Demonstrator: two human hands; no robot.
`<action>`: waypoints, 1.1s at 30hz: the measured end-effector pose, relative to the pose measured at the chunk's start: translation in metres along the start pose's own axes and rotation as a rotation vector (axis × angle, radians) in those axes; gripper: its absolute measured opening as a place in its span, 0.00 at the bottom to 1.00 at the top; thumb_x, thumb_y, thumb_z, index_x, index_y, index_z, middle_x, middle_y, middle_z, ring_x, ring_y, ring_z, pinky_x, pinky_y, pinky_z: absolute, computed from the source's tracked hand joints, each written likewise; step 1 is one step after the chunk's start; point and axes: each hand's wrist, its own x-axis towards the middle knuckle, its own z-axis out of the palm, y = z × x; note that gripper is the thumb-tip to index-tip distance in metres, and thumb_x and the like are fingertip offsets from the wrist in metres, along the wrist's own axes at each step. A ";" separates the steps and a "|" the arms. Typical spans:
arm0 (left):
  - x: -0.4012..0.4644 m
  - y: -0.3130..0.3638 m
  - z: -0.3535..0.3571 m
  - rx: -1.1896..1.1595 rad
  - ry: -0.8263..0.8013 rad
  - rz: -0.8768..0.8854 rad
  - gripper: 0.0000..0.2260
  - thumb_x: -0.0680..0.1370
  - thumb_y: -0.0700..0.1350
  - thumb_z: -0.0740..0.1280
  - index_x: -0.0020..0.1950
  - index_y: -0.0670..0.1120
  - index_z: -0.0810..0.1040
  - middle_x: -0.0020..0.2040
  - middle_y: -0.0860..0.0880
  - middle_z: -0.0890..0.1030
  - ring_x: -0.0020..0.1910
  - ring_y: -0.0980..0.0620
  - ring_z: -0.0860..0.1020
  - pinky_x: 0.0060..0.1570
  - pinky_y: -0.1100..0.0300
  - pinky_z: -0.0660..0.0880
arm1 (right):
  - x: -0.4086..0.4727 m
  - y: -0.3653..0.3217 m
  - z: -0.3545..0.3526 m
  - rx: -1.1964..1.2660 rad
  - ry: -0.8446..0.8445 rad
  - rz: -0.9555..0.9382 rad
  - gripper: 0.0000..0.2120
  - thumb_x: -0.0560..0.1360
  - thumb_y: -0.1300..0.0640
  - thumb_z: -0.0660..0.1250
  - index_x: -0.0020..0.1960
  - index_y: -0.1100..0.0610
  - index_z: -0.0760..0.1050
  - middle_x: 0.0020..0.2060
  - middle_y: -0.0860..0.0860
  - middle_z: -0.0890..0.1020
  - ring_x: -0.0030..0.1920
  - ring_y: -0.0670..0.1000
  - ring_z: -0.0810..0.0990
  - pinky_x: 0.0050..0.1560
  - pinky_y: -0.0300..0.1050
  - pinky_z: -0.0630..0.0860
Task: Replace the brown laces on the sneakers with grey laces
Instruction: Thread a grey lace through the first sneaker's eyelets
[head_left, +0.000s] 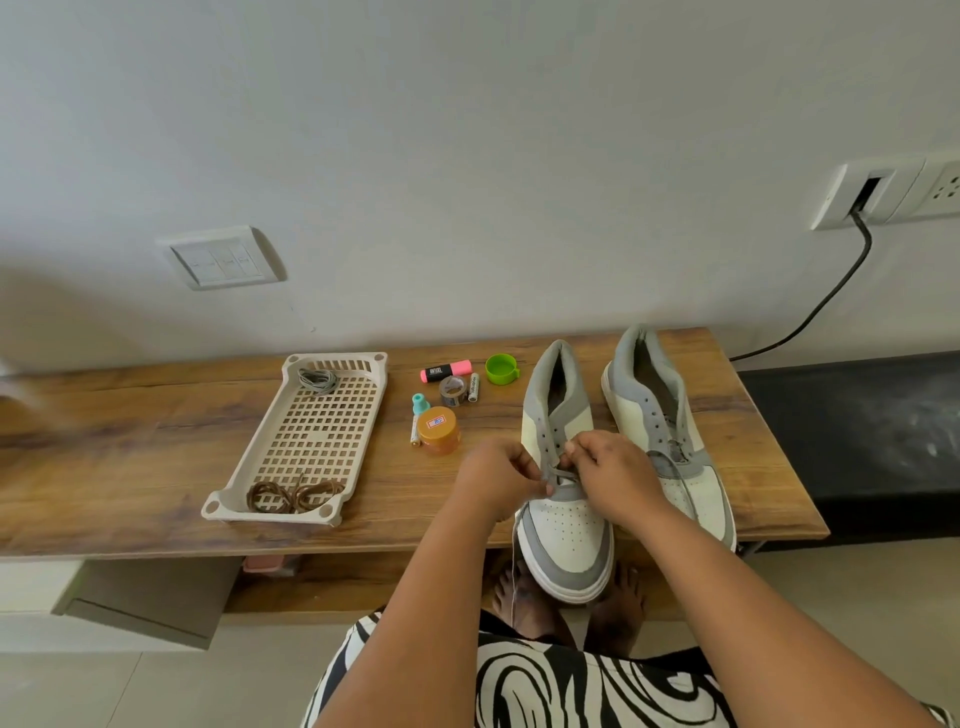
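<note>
On the bench (156, 431), two sneakers (563, 467) stand side by side; left hand (498, 475) and right hand (610, 470) each pinch the grey lace (563, 474) at the near one's eyelets. Brown laces (293, 494) lie in the tray (358, 447), near end.

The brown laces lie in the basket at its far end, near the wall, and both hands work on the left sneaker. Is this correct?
Not quite. The head view shows the brown laces at the near end of the basket; the bundle at the far end is a grey lace. Left hand and right hand do work on the left sneaker.
</note>
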 end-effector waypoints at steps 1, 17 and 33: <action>-0.001 0.002 -0.001 0.043 -0.014 0.007 0.10 0.69 0.43 0.78 0.43 0.46 0.78 0.40 0.50 0.80 0.40 0.53 0.76 0.48 0.55 0.78 | -0.001 -0.001 -0.003 0.036 -0.012 0.034 0.15 0.82 0.50 0.59 0.44 0.54 0.80 0.43 0.49 0.81 0.47 0.51 0.76 0.44 0.45 0.69; -0.028 0.028 -0.025 -0.206 -0.077 -0.025 0.11 0.83 0.48 0.59 0.46 0.45 0.77 0.47 0.47 0.78 0.49 0.50 0.74 0.55 0.53 0.72 | 0.000 0.014 -0.073 0.422 0.482 0.256 0.19 0.75 0.40 0.67 0.53 0.55 0.81 0.49 0.47 0.78 0.54 0.51 0.77 0.52 0.49 0.74; -0.056 0.055 -0.044 -0.822 0.084 0.361 0.14 0.83 0.45 0.61 0.40 0.48 0.80 0.35 0.53 0.75 0.34 0.58 0.72 0.43 0.62 0.69 | -0.013 -0.021 -0.047 0.170 0.148 0.089 0.03 0.79 0.53 0.66 0.47 0.50 0.77 0.41 0.45 0.80 0.44 0.45 0.78 0.39 0.35 0.68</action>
